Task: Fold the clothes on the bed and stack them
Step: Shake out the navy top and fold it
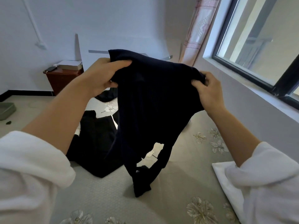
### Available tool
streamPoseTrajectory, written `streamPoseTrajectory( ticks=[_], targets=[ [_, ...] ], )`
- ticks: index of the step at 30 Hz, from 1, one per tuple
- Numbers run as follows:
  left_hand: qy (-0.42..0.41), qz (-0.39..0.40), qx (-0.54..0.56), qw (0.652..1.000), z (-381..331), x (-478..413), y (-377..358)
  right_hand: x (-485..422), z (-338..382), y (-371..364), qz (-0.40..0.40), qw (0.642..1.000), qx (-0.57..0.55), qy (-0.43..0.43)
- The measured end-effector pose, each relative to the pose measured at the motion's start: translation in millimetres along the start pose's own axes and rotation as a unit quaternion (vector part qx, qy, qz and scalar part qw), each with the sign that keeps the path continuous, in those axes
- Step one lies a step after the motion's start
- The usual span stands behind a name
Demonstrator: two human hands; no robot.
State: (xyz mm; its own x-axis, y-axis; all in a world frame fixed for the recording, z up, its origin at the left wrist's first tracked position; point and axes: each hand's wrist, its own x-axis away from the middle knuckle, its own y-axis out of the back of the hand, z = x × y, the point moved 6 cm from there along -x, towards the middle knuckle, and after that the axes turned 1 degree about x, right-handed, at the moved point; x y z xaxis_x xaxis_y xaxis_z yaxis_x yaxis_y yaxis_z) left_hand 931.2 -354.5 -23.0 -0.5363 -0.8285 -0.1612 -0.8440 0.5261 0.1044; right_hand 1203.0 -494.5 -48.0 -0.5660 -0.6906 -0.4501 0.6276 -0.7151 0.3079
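Left hand (103, 75), right hand (208, 92) each grip top edge of navy knit garment (153, 102) above bed (186, 167). Long axis hangs down, lower end trailing on bed. Black clothes (97, 143) nearer left hand.

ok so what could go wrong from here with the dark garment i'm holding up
1. The navy garment hangs from the left hand and right hand with its lower end twisted and bunched on the bed. Laid down like that, it would likely fold in creases.
2. The black garment lies spread just beside it, so the two dark pieces could overlap or snag when the navy one comes down.
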Motion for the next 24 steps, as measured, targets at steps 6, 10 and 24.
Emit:
streamPoseTrajectory(
  ticks=[6, 10, 24],
  targets=[
    [-0.001, 0.053, 0.111, 0.992, -3, -7, -52, 52, -1, -94, 0.267, 0.964, -0.01, -0.019],
    [-0.023, 0.11, 0.064, 0.992, 10, -2, -68, 50, -6, -114, 0.205, 0.978, -0.011, -0.044],
    [0.21, 0.11, -0.081, 0.968, 236, 92, -68, 5, 32, -101, 0.156, 0.884, -0.409, -0.165]
  ],
)
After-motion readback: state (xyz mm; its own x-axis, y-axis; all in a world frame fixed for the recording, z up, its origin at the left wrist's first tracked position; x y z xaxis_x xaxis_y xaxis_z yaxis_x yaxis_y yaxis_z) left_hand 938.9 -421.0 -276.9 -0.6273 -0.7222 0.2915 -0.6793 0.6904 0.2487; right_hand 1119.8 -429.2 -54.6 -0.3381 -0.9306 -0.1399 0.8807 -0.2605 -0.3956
